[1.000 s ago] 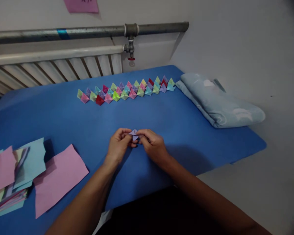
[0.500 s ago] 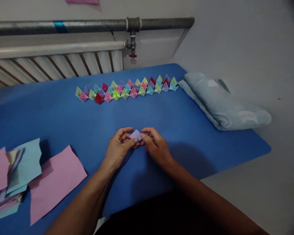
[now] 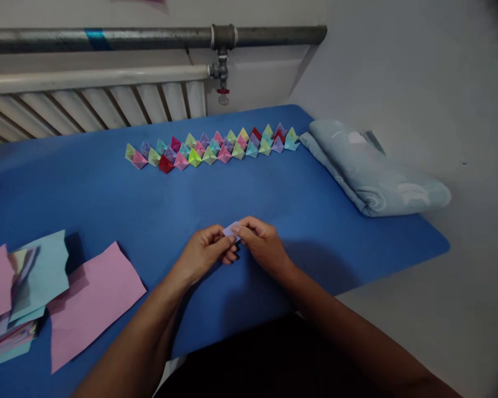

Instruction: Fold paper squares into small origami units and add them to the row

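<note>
Blue table (image 3: 170, 202), near side: left hand (image 3: 201, 251) and right hand (image 3: 263, 242) are finger-pinching lilac paper (image 3: 228, 230) — apparently creasing; next move likely needs aligned edges.

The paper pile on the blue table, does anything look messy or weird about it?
Yes, a bit messy: the paper pile lies askew at the left, its layers turned different ways, and its light blue sheet has a wavy right edge.

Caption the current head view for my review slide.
Left hand and right hand pinch a small lilac paper over a blue tabletop, with colourful folded paper pieces in rows beyond.
</note>
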The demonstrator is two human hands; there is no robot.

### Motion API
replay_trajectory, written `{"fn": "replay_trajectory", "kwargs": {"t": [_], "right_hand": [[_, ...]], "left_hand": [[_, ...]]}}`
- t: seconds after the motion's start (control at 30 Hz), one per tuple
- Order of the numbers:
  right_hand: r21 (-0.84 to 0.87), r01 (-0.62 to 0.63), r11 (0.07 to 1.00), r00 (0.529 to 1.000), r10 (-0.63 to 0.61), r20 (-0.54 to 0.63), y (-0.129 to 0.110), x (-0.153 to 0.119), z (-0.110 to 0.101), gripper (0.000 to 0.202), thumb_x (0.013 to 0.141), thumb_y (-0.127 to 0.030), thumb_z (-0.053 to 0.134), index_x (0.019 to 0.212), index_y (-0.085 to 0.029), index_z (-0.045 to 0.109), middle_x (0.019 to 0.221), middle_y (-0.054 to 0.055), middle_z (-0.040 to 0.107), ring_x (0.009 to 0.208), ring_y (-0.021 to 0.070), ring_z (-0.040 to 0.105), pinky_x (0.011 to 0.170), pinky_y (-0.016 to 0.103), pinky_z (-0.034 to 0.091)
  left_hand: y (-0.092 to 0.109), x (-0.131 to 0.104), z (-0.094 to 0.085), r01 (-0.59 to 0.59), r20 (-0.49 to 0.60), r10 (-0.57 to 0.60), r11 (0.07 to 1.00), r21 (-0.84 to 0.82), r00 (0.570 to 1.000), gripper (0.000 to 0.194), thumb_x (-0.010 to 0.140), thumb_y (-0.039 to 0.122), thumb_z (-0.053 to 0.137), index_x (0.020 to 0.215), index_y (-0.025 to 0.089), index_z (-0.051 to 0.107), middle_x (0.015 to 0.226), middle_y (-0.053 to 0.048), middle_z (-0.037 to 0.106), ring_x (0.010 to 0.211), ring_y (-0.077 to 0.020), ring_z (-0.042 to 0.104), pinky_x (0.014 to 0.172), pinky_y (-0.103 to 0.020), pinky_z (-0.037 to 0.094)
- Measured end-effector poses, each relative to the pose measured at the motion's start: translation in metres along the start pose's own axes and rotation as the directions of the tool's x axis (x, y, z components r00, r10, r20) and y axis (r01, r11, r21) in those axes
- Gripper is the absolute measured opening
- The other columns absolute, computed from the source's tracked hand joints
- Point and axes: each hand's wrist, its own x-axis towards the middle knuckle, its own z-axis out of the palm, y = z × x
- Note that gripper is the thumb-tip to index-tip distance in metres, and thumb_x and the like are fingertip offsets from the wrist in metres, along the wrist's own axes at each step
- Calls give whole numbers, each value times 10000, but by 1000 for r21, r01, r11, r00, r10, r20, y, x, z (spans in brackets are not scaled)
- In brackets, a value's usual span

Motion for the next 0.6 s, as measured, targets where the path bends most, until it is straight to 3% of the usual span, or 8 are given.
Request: {"fn": "replay_trajectory", "kwargs": {"t": [0.3, 0.5, 0.6], "right_hand": [[22, -43, 999, 999, 42, 25, 2, -1, -1, 151, 770, -320, 530, 686, -207, 586, 573, -47, 507, 528, 100, 453, 498, 219, 375], [-15, -10, 1000, 995, 11, 101, 6, 2, -1, 186, 773, -352, 541, 677, -198, 577, 604, -38, 538, 554, 101, 477, 532, 229, 388], [6, -21, 1000, 990, 20, 142, 9, 0, -1, 141, 747, -336, 583, 805, -207, 579, 595, -65, 516, 538, 98, 474, 532, 229, 389]], "left_hand": [[1, -5, -4, 35, 99, -40, 998, 44, 994, 283, 714, 391, 743, 678, 147, 603, 561, -8, 638, 467, -103, 591, 480, -221, 470], [5, -6, -10, 32, 32, -33, 999, 33, 999, 258, 697, 368, 742, 671, 148, 610, 556, -12, 635, 458, -101, 577, 465, -211, 472], [5, -7, -10, 71, 9, -71, 997, 2, 997, 242, 672, 337, 746, 640, 146, 600, 534, -5, 616, 427, -92, 552, 423, -199, 458]]}}
